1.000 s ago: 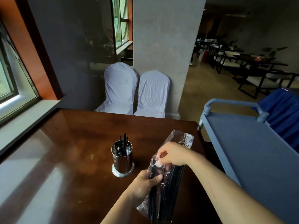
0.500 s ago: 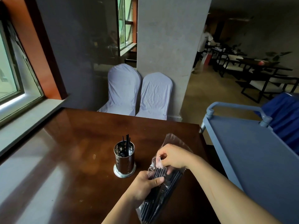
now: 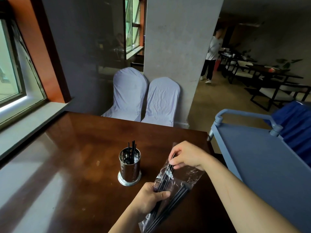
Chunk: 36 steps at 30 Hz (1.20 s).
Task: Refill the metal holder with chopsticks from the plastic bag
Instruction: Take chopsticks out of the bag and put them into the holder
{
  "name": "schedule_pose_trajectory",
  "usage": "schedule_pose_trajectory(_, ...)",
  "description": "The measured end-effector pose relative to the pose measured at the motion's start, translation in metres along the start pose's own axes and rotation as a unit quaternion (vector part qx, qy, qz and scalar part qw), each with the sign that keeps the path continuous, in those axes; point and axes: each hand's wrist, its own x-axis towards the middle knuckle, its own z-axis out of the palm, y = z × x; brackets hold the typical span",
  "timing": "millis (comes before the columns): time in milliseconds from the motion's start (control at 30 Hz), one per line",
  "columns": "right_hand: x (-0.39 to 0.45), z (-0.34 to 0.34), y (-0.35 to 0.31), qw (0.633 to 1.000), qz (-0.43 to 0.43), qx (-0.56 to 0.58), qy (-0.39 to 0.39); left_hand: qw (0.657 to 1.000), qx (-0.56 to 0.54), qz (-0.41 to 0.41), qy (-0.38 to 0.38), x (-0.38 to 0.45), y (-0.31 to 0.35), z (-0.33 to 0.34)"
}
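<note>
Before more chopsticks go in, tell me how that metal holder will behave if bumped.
The tall, narrow cylindrical metal holder might tip, though its flared base probably steadies it. On the glossy brown wooden table it would likely slide.

A glossy dark brown wooden table (image 3: pixel 67 165) fills the foreground. At twelve o'clock, two white fabric-covered chairs (image 3: pixel 144 96) stand side by side against a grey concrete pillar (image 3: pixel 181 47). A blue-grey service cart (image 3: pixel 262 148) sits at three o'clock.
</note>
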Motion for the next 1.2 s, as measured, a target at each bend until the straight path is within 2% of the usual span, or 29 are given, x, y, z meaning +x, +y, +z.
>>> schedule_pose_trajectory(167, -0.004, -0.002, -0.002, 0.986, 0.015, 0.15, 0.068, 1.0, -0.013, 0.014, 0.02, 0.0, 0.003, 0.002)
schedule_pose_trajectory(267, -0.007, 0.011, 0.005, 0.974, 0.035, 0.217, 0.057, 0.999, -0.034, 0.022, 0.032, -0.001, 0.006, 0.006)
schedule_pose_trajectory(400, -0.012, 0.027, 0.015, 0.988, 0.044, 0.141, 0.041, 0.997, -0.07, 0.036, 0.024, -0.003, 0.011, 0.01)
schedule_pose_trajectory(500, -0.012, 0.038, 0.014, 0.99, 0.001, 0.136, 0.039, 0.997, -0.065, 0.045, 0.011, -0.004, 0.011, 0.013)
schedule_pose_trajectory(667, -0.01, 0.048, 0.012, 0.995, -0.039, 0.063, 0.061, 0.998, -0.035, 0.043, -0.001, -0.008, 0.01, 0.011)
schedule_pose_trajectory(867, -0.006, 0.048, 0.011, 0.984, -0.082, 0.091, 0.133, 0.999, -0.009, 0.039, -0.017, -0.011, 0.013, 0.002)
schedule_pose_trajectory(1000, -0.005, 0.034, 0.002, 0.972, -0.098, -0.028, 0.211, 0.999, -0.012, 0.045, -0.023, -0.008, 0.016, -0.002)
schedule_pose_trajectory(1133, -0.005, 0.021, -0.016, 0.972, -0.136, -0.046, 0.187, 0.998, -0.021, 0.049, -0.021, -0.002, 0.021, -0.003)
schedule_pose_trajectory(1200, -0.002, 0.013, -0.022, 0.972, -0.154, -0.004, 0.178, 0.998, -0.033, 0.048, -0.025, 0.0, 0.021, -0.005)
